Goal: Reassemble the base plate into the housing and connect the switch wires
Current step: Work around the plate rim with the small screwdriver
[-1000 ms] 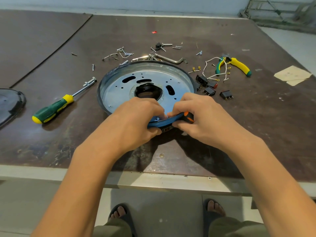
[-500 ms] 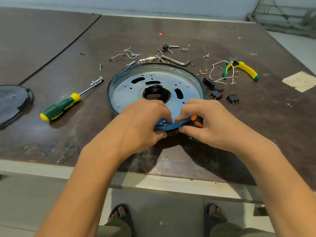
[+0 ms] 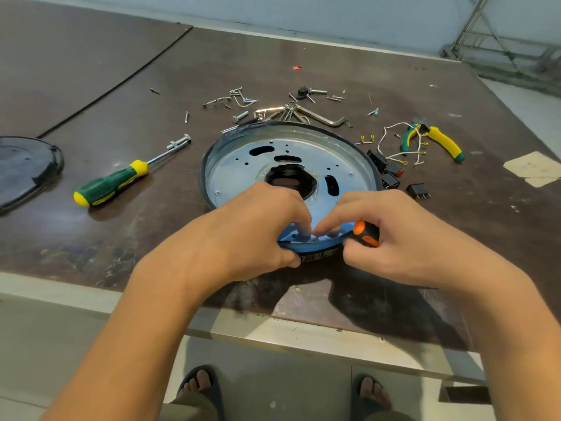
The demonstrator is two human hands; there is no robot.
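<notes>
Tabletop (image 3: 303, 56) unchanged: left hand (image 3: 258, 229) still grips housing (image 3: 315, 246), right hand (image 3: 403, 238) the orange-handled tool (image 3: 365, 233).

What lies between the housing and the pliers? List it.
In the head view, black switches and white wires lie between the housing and the pliers.

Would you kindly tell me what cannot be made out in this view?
Head view:
Near rim of the housing: covered by left hand and right hand.
Tip of the orange-handled tool: hidden inside the right hand.
The label below the rim: too small to read.
The black cover: cut off by the left edge.
</notes>
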